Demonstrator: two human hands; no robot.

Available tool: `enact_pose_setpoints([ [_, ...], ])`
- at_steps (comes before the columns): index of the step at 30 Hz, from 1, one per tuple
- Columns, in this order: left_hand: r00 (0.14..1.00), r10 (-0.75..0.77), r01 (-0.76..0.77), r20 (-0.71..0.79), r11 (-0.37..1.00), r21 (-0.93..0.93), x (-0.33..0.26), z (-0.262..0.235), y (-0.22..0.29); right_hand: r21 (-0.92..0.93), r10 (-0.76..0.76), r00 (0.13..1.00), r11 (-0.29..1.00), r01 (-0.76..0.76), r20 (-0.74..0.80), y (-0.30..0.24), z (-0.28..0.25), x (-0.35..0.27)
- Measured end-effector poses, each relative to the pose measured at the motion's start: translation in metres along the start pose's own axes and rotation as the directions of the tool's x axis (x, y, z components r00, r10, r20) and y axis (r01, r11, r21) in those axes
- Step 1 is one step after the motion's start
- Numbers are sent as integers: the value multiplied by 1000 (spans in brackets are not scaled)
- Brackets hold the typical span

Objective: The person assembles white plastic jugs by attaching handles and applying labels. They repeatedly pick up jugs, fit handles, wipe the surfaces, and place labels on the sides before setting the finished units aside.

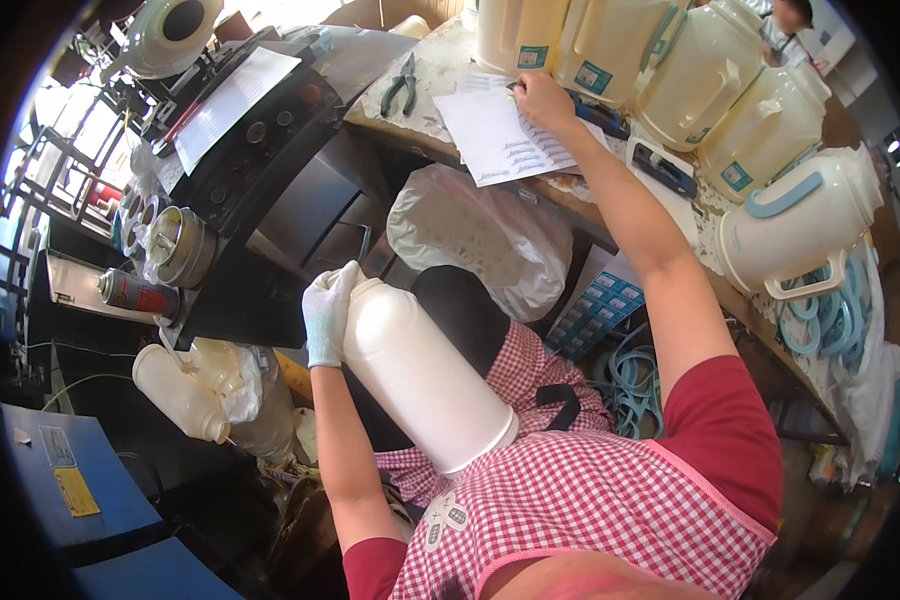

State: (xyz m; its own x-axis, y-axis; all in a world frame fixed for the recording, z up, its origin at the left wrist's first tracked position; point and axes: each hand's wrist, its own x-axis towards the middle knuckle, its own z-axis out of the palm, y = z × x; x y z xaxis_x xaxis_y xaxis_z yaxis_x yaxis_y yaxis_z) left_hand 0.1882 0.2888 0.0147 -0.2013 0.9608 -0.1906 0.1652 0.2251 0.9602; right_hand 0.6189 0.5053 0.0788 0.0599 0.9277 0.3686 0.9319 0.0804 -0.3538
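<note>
My left hand [327, 308], in a pale knitted glove, grips the narrow end of a white plastic jug body [420, 375]. The jug body lies tilted across my lap, its wide rim against my checked apron. My bare right hand [545, 100] reaches to the bench at the far side, fingers closed, over the upper edge of a label sheet [530, 150] with rows of small printed marks. A small dark tip shows at those fingers; what it belongs to is hidden. Beside them on the left rests a white paper sheet [478, 125].
Cream jugs [675, 100] line the bench's back; a white jug [800, 222] with a blue handle stands right. Pliers [400, 87] lie left of the sheets. A plastic-lined bin [470, 225] sits below. Left are a black machine [255, 150] and a spray can [135, 292].
</note>
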Motion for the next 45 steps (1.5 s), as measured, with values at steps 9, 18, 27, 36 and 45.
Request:
enact_pose_setpoints([
  [9, 999, -21, 24, 36, 996, -91, 1, 5, 2, -206, -76, 997, 976, 72, -12, -14, 5, -6],
  [18, 870, 455, -370, -190, 856, 361, -7, 0, 4, -28, -26, 999, 999, 24, -38, -67, -44, -29],
  [27, 846, 476, -478, -242, 877, 52, -171, 8, 8, 860, -216, 891, 423, -284, 400, -172, -40, -285],
  [36, 849, 474, -433, -235, 878, 206, -169, 20, 3, 792, -173, 914, 573, -209, 366, -189, -17, -320],
  [45, 779, 592, -447, -206, 755, 480, -170, 23, 11, 526, -202, 923, 851, 0, 327, -190, -31, -317],
])
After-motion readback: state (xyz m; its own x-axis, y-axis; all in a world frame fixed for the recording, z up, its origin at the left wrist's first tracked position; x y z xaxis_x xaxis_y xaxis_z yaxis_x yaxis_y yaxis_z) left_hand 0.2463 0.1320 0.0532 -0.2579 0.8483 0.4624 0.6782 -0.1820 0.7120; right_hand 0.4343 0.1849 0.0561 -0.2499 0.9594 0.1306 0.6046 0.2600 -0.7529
